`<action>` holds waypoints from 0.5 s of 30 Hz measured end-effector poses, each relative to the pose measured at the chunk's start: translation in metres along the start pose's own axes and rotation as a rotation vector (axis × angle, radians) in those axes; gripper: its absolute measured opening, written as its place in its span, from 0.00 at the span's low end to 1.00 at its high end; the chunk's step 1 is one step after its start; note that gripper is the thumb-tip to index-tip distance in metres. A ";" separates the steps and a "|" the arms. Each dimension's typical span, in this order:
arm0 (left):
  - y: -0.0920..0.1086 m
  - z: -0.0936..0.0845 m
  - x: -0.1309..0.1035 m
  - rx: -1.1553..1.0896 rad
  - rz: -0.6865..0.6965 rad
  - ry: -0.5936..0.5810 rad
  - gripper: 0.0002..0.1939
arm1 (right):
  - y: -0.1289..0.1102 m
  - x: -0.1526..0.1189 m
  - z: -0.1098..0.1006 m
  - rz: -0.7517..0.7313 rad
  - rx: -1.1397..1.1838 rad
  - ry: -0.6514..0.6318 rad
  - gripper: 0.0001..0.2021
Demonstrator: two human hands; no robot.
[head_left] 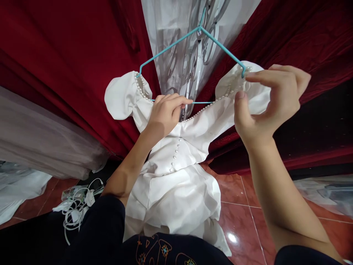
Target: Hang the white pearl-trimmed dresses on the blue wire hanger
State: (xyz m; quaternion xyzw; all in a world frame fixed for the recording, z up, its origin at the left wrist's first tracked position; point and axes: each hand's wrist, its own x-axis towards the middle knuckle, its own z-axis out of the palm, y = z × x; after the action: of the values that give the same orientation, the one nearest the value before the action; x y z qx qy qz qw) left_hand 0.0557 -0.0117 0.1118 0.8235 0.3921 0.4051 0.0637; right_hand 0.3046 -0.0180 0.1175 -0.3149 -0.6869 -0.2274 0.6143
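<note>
A white dress (pixel 190 143) with puffed sleeves, a pearl-beaded neckline and a row of small buttons hangs from a light blue clothes hanger (pixel 176 43). My left hand (pixel 167 112) is closed around the hanger's lower bar at the neckline, its fingers curled over; how much dress fabric is also inside the grip is hidden. At the sleeve on the right, my right hand (pixel 271 95) is raised by the hanger's end, with thumb and index finger apart. The beaded edge of that sleeve lies just behind these fingertips.
Red curtains (pixel 68 55) flank a white metal stand (pixel 197 70) behind the hanger. Tangled white cables (pixel 75 213) lie on a black surface at lower left. Sheer pale fabric (pixel 49 125) hangs on the left. The floor has red tiles (pixel 237 221).
</note>
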 end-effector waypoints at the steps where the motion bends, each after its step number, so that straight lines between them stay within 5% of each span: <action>1: 0.000 0.000 0.001 -0.007 -0.003 -0.002 0.22 | -0.004 0.001 0.002 -0.023 0.055 -0.071 0.13; 5: -0.001 0.005 0.002 -0.002 0.007 -0.032 0.21 | -0.012 -0.008 0.024 0.025 0.165 -0.458 0.15; 8: -0.002 0.007 -0.006 0.034 0.097 -0.014 0.21 | -0.008 -0.024 0.042 0.119 0.066 -0.458 0.11; 10: -0.003 0.003 -0.016 0.072 0.090 0.125 0.20 | -0.007 -0.034 0.049 0.163 0.017 -0.401 0.12; 13: -0.013 -0.014 -0.027 0.197 -0.073 0.484 0.17 | -0.009 -0.041 0.050 0.194 0.004 -0.355 0.12; 15: -0.026 -0.027 -0.027 0.298 -0.169 0.623 0.24 | -0.012 -0.041 0.050 0.206 0.011 -0.351 0.12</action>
State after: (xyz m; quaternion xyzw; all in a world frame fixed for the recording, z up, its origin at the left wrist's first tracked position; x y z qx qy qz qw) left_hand 0.0109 -0.0187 0.1020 0.6253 0.5142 0.5685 -0.1465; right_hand 0.2628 0.0022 0.0707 -0.4149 -0.7488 -0.1015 0.5068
